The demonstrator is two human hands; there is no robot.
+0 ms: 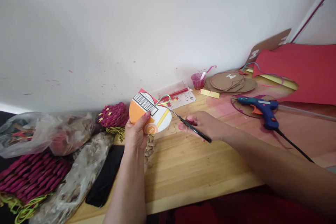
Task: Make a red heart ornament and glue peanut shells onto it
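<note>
In the middle of the view my left hand (139, 129) pinches a rounded card piece (139, 109) with orange and white print and a barcode. Red shows along the card's upper edge, and a thin green loop (163, 99) stands out behind it. My right hand (202, 124) is closed on black-handled scissors (195, 131), whose blades point left and reach the card's right edge. Whether the blades touch the card cannot be made out. Below the left hand, peanut-like shapes (149, 150) hang or lie, partly hidden.
A blue glue gun (265, 108) with a cord lies right on the wooden table (183, 178). Behind are cardboard rounds (249, 85), a stained cup (197, 81) and red sheets (309, 70). Plastic bags (70, 129), magenta bundles (34, 173) and a black phone-like object (106, 175) sit left.
</note>
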